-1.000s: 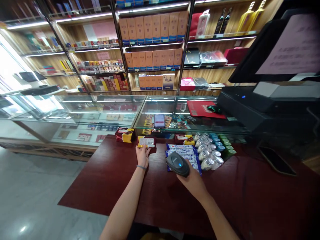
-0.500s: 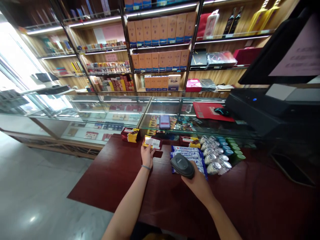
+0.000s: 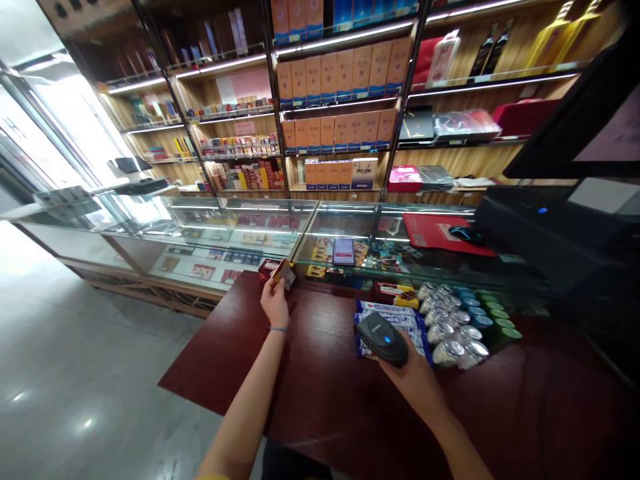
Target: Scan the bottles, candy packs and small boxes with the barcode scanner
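My left hand [image 3: 275, 301] is closed on a flat red-and-yellow snack packet [image 3: 284, 273], tilted up beside a stack of like packets [image 3: 267, 268] at the counter's back left. Whether the packet touches the stack, I cannot tell. In my right hand [image 3: 413, 373] is a black barcode scanner [image 3: 383, 339] with a blue light glowing on its top. The scanner hangs over blue-and-white wrapped packets [image 3: 367, 308] laid in a row. Another short stack of red-and-yellow packets [image 3: 395, 293] lies behind them.
Several cans [image 3: 449, 351] stand in rows right of the blue packets. Behind the dark red counter [image 3: 320, 373] runs a glass display case [image 3: 240, 223], with a phone [image 3: 343, 252] and a red mat [image 3: 430, 233] on it. A dark monitor [image 3: 565, 113] looms at right.
My left hand has moved left with the packet, from the open counter to the stack, and tilted it. The scanner's blue light now shows. The camera view has shifted left.
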